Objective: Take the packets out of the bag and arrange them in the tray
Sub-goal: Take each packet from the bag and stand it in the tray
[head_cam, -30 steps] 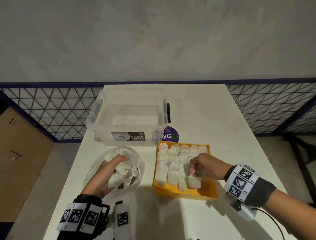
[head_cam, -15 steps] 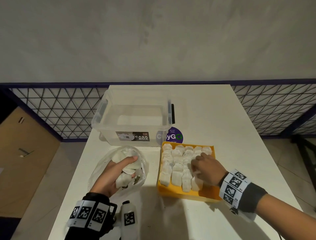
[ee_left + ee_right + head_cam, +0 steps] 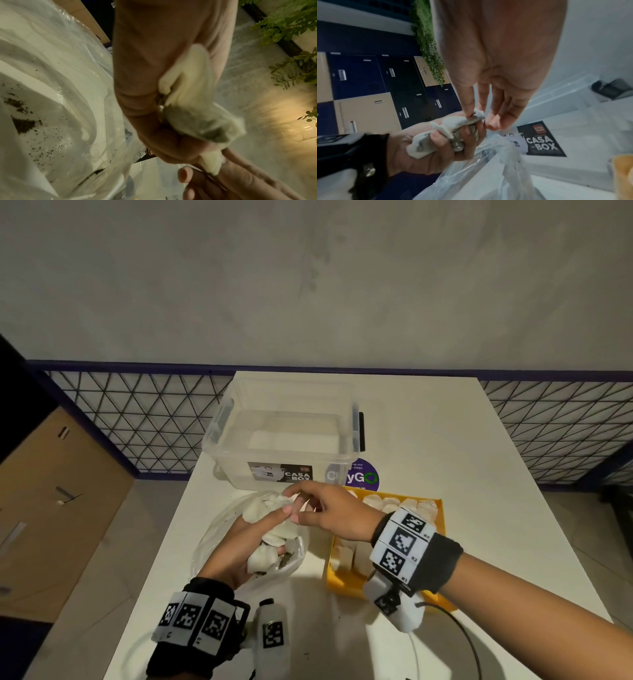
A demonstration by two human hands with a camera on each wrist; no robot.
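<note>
Bare hands; black wristbands carrying white square-code marker tiles; white camera pods under wrists, thin cable.

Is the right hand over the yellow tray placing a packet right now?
No, the right hand has reached across to the bag and pinches a packet from the bunch the left hand grips.

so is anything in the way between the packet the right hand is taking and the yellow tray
Nothing visible blocks it. The right hand pinches a packet from the bunch held in the left hand above the bag; the tray lies just beside it, its near end free.
</note>
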